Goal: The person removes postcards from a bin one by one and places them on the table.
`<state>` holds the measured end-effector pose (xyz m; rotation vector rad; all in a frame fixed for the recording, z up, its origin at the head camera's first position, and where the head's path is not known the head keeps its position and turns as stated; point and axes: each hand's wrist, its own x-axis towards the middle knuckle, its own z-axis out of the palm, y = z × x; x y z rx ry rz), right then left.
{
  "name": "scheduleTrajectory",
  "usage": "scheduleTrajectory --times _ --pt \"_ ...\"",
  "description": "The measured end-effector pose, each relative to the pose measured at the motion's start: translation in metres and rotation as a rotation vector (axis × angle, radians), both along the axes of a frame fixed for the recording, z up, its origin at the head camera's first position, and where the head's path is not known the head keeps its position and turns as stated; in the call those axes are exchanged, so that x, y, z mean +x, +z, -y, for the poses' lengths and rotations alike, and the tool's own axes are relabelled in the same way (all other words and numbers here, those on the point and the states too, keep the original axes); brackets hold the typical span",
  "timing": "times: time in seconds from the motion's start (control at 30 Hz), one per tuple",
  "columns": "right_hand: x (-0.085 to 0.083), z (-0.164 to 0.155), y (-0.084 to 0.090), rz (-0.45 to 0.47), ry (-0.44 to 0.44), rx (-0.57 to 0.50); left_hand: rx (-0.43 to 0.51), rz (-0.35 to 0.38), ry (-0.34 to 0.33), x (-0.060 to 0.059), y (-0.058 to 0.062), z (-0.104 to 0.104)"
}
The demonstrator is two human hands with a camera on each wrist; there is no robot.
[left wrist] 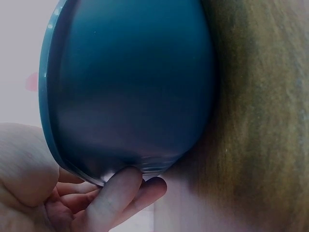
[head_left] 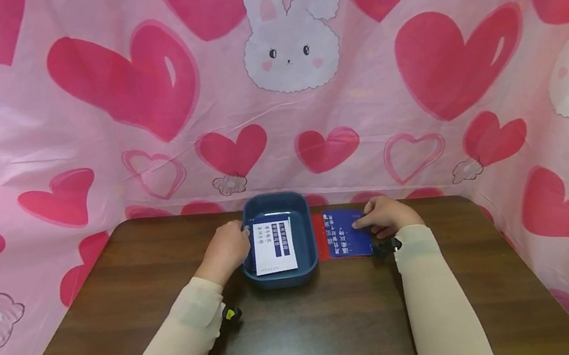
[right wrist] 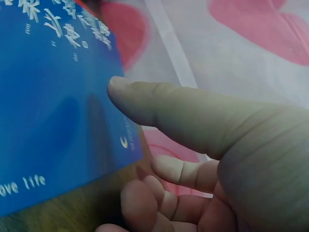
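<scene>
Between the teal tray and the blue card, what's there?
A red strip, seen in the head view, lies between the tray and the blue card.

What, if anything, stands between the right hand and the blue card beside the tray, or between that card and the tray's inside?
Nothing visible separates the right hand from the blue card: its thumb overlaps the card's edge. Toward the tray lies a flat red card; the tray's raised right wall stands in the way.
</scene>
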<state>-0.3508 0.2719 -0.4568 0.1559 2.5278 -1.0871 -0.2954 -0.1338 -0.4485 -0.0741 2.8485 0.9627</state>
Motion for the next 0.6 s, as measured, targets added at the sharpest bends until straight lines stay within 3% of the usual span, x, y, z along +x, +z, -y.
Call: scheduleTrajectory --times 0.17,0.27,0.47,0.6 --pt "-0.002 -0.004 0.006 0.011 0.012 -0.034 -0.008 0.000 -0.002 0.000 0.001 0.001" --pt "-0.003 0.000 0.013 -0.028 0.018 -0.054 -0.011 0.000 -0.003 0.000 0.001 0.002" --pt "-0.005 0.030 0.029 -0.162 0.101 -0.182 -0.017 -0.014 0.002 -0.001 0.000 0.001" --pt "-0.002 0.057 0.039 -0.180 0.168 -0.240 -0.029 -0.007 0.000 -0.001 0.000 0.000"
